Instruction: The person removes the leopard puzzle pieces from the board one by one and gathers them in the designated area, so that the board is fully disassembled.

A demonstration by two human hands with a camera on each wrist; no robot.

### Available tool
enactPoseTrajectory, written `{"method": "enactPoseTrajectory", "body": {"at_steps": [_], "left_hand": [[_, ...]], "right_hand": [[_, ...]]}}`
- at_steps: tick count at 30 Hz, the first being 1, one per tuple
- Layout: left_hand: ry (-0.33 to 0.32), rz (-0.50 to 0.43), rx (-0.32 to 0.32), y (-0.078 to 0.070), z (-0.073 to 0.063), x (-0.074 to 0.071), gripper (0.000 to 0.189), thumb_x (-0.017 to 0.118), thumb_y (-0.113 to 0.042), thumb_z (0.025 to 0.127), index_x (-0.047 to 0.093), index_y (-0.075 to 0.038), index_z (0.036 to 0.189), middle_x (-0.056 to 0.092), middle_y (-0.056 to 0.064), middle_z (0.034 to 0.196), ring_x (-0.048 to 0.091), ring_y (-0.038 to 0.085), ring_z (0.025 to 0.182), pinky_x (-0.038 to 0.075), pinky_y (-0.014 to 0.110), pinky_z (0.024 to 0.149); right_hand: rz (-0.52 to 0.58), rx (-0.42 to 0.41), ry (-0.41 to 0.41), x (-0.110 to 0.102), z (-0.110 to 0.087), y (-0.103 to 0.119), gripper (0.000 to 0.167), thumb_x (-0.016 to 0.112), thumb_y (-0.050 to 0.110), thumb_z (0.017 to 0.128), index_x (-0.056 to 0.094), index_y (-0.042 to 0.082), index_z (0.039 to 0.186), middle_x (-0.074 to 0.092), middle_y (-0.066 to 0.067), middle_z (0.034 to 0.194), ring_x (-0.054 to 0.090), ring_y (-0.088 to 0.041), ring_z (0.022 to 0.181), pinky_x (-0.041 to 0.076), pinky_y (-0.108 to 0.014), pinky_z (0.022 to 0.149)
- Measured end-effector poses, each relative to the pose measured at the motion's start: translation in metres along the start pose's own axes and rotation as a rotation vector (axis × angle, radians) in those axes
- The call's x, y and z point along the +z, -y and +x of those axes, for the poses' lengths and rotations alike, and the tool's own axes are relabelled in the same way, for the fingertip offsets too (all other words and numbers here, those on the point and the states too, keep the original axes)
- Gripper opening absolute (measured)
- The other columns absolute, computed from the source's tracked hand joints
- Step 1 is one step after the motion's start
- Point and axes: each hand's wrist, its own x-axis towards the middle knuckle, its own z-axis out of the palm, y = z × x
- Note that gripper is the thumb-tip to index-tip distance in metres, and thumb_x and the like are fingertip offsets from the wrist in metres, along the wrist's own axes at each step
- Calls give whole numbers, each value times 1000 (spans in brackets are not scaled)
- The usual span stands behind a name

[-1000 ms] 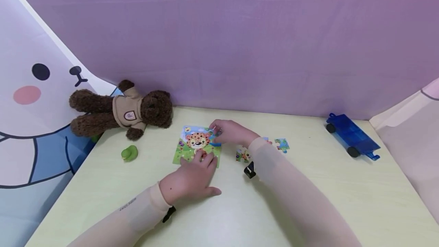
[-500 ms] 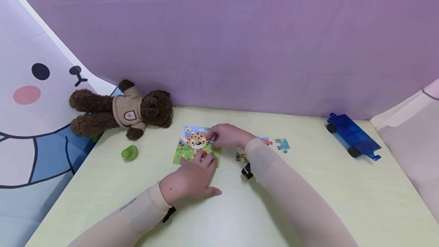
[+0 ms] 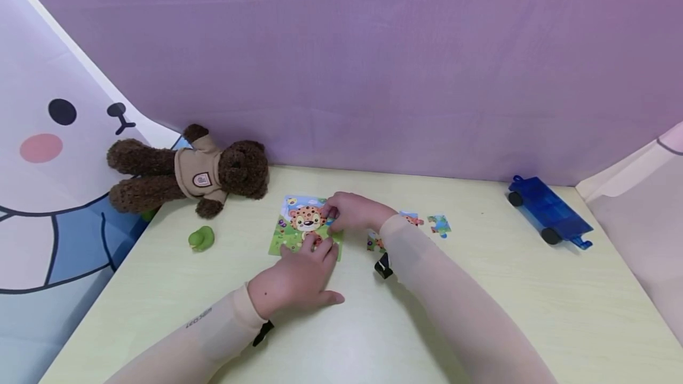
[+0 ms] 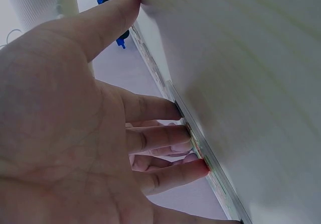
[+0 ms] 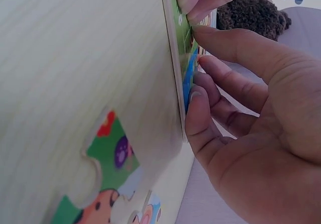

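Observation:
A square leopard jigsaw puzzle point(image 3: 284, 231) lies flat on the table. My left hand point(image 3: 296, 280) rests over its front edge, fingers spread and thumb out on the tabletop. In the left wrist view its fingertips point(image 4: 198, 169) press along the puzzle's edge. At the upper right part of the puzzle, my right hand point(image 3: 358, 212) bends its fingers and thumb around a puzzle piece that the fingers mostly hide. In the right wrist view, the right fingertips point(image 5: 196, 101) sit against the board's blue and green surface.
Loose jigsaw pieces point(image 3: 440, 225) lie right of the puzzle, partly behind my right forearm. A brown teddy bear point(image 3: 197, 170) lies at the back left, with a small green toy point(image 3: 201, 238) in front of it. A blue toy wagon point(image 3: 549, 211) stands at the far right.
My right hand has lowered its fingers from the puzzle's top right corner slightly toward the leopard's head; over the last half second it barely moves. My left hand has stayed in place.

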Motion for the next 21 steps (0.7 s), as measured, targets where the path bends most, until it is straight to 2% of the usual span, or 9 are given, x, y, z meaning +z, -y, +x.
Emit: {"method": "enactPoseTrajectory", "body": {"at_steps": [7,14,21], "left_hand": [[1,3,-2,0,0,0,101,56,-78,97,35,-8,167,33,10,173,28,43,160,46,87,99],[-8,15,3,1,0,0,102,55,-79,97,34,-8,167,32,11,175,28,44,160,46,86,99],[-3,18,2,1,1,0,102,55,-79,97,35,-9,168,30,10,176,27,44,161,46,87,98]], "right_hand": [[50,19,8,-1,1,1,35,81,13,92,72,8,126,68,-5,122,62,-18,108,55,-36,103],[72,32,-2,0,2,1,33,77,16,95,71,7,126,71,-4,117,63,-18,103,55,-35,98],[104,55,-4,1,3,0,25,75,24,100,70,10,121,71,-3,110,62,-17,95,53,-31,88]]}}
